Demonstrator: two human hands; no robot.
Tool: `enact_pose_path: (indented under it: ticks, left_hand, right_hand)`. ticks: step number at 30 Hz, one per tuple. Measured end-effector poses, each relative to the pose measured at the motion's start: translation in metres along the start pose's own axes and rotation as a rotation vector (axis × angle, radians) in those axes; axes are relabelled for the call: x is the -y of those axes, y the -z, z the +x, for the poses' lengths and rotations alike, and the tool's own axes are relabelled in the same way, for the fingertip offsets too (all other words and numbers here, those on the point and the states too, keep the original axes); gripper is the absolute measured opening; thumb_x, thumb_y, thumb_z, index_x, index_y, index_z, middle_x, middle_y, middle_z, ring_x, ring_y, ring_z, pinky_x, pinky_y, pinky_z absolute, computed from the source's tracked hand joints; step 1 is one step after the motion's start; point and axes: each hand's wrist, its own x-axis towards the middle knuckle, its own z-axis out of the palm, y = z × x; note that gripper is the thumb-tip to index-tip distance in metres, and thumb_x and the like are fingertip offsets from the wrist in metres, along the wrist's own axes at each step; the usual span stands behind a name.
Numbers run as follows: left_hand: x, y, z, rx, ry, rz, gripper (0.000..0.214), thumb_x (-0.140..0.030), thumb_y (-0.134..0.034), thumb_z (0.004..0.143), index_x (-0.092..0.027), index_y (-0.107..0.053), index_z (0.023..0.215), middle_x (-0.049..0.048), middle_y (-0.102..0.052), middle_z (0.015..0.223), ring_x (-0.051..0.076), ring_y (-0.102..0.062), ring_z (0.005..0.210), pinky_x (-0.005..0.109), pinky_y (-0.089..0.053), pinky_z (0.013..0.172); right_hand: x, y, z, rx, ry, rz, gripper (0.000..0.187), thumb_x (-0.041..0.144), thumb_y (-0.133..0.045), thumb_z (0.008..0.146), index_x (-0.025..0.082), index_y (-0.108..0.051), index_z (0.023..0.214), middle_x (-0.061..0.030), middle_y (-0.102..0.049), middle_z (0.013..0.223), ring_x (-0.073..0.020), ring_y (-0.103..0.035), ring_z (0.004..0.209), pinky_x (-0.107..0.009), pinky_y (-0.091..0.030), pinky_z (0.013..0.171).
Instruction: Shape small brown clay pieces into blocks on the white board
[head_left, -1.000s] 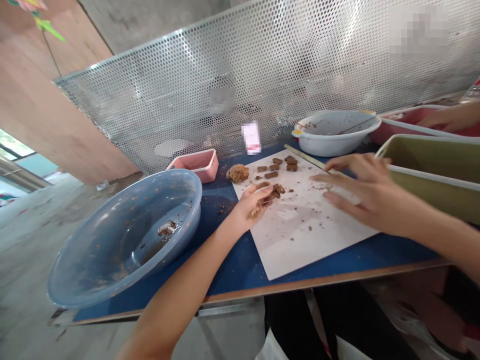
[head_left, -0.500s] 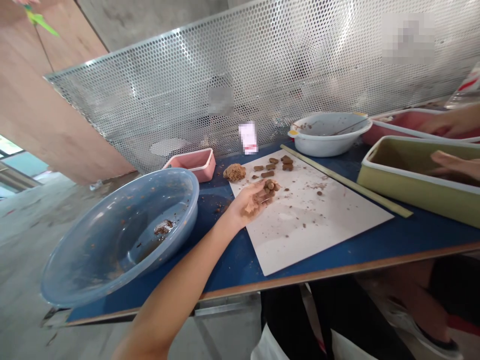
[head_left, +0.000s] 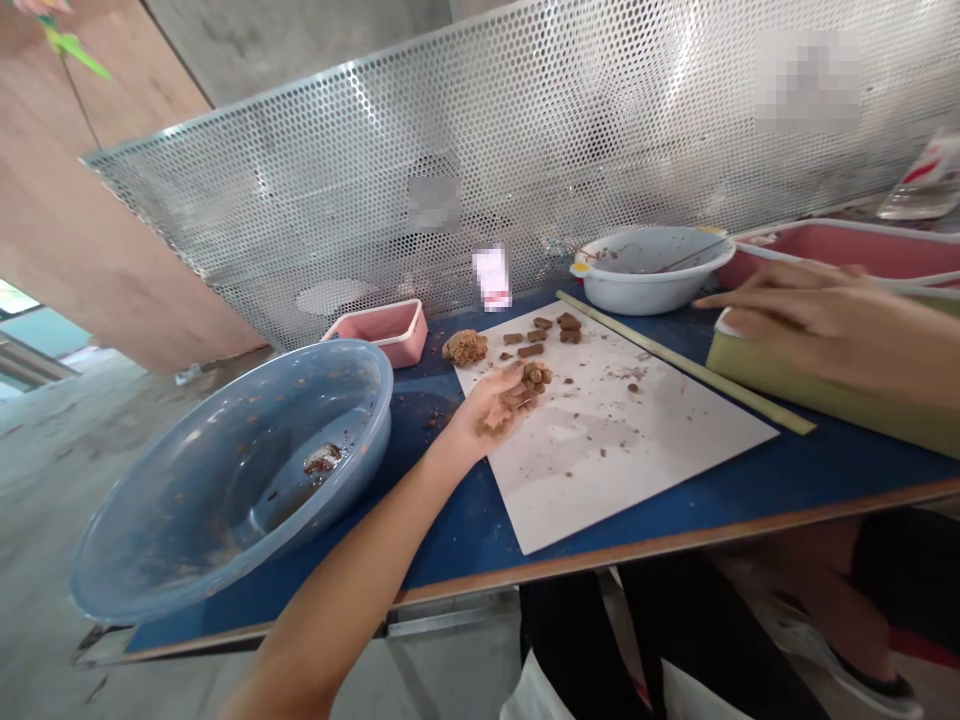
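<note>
My left hand (head_left: 510, 402), smeared with clay, is palm up over a white board (head_left: 570, 510). Its curled fingers hold a small brown clay lump (head_left: 534, 373). Behind it are several short brown clay pieces (head_left: 532, 350) and a rough clay lump (head_left: 465, 347) at the board's edge. At the right, a motion-blurred hand (head_left: 832, 315) passes over the olive green tub (head_left: 780, 385), fingers toward the left. It may be my right hand, but I cannot tell whose it is or what it holds; more fingers overlap behind it.
A large blue basin (head_left: 169, 595) with wet clay stands left, before a small pink tub (head_left: 409, 345). A yellowish stick (head_left: 690, 367) lies along the board. Behind are a white basin (head_left: 645, 292), a pink tub (head_left: 870, 232) and a perforated metal screen (head_left: 360, 200).
The hand at the right has lifted out of the green tub and swung left, blurring. No hand shows inside the pink tub now. My left hand has stayed over the board with the clay.
</note>
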Motion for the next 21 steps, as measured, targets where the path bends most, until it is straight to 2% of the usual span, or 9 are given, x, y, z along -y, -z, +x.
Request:
enact_pose_path:
  ticks: [2,4,7,12,21]
  left_hand:
    - [0.001,0.002,0.000,0.020,0.003,-0.004,0.017,-0.024,-0.091,0.090,-0.015,-0.082,0.101,0.0080,-0.083,0.108,0.014,-0.078,0.090,0.025,-0.061,0.082]
    - [0.002,0.005,0.001,0.029,0.000,0.000,0.019,-0.025,-0.091,0.090,-0.014,-0.082,0.103,0.0083,-0.083,0.110,0.014,-0.079,0.091,0.025,-0.061,0.084]
    - [0.003,0.008,0.001,-0.007,-0.002,0.009,0.021,-0.027,-0.091,0.092,-0.015,-0.081,0.105,0.0071,-0.083,0.105,0.015,-0.079,0.090,0.026,-0.061,0.087]
    - [0.004,0.009,0.000,-0.055,-0.002,-0.042,0.016,-0.022,-0.087,0.093,-0.019,-0.080,0.107,0.0044,-0.083,0.105,0.016,-0.080,0.091,0.029,-0.061,0.093]
    - [0.005,0.009,0.000,-0.043,0.011,-0.046,0.013,-0.023,-0.086,0.095,-0.018,-0.081,0.106,0.0055,-0.083,0.108,0.016,-0.080,0.093,0.028,-0.060,0.093]
  right_hand:
    - [0.050,-0.012,0.011,0.064,0.130,0.092,0.056,0.066,-0.043,0.114,0.035,-0.076,0.146,-0.0155,-0.068,0.130,-0.0381,-0.061,0.127,-0.063,-0.042,0.120]
    - [0.091,-0.028,0.019,0.120,0.261,0.170,0.057,0.062,-0.044,0.115,0.036,-0.065,0.162,-0.0155,-0.062,0.137,-0.0371,-0.057,0.132,-0.064,-0.042,0.122]
    - [0.124,-0.054,0.027,0.129,0.378,0.225,0.059,0.059,-0.045,0.116,0.042,-0.051,0.172,-0.0140,-0.060,0.146,-0.0371,-0.057,0.134,-0.068,-0.042,0.122]
    - [0.134,-0.081,0.025,0.047,0.428,0.213,0.061,0.052,-0.048,0.117,0.041,-0.045,0.176,-0.0145,-0.061,0.148,-0.0376,-0.060,0.131,-0.065,-0.048,0.117]
    - [0.132,-0.082,0.020,0.035,0.431,0.221,0.060,0.050,-0.050,0.116,0.044,-0.045,0.176,-0.0137,-0.062,0.147,-0.0384,-0.062,0.128,-0.060,-0.049,0.113]
